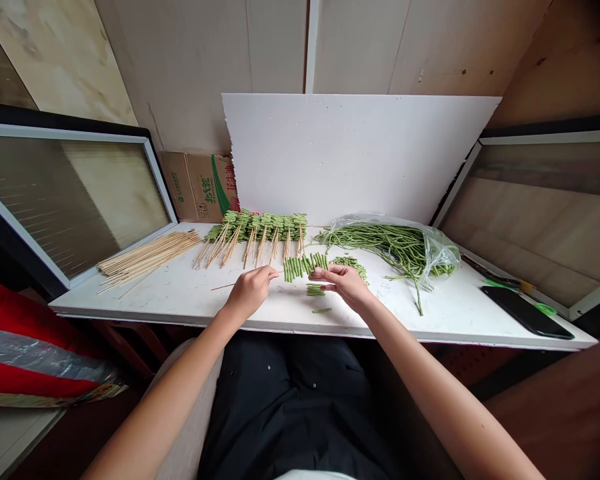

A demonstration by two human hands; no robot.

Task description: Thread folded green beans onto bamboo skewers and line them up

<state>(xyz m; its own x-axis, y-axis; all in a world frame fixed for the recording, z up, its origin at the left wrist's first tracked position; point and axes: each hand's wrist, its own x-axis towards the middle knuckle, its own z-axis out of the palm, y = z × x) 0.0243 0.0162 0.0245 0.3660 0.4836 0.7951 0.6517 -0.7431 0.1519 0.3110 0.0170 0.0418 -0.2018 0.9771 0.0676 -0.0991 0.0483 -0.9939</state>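
Note:
My left hand (250,290) is pinched shut on a thin bamboo skewer (222,287) whose free end sticks out to the left over the white table (180,297). A row of short green bean pieces (304,265) is strung between my hands. My right hand (344,281) has its fingers closed on the right end of that row. A few loose cut bean pieces (316,290) lie just under my right hand, one more (322,311) nearer the table's front edge.
Finished bean skewers (253,235) lie fanned at the back. A pile of bare skewers (147,257) lies at the left. Long green beans in a clear plastic bag (405,245) sit at the right. A black phone (527,311) and a knife (497,279) lie far right. A cardboard box (200,187) stands behind.

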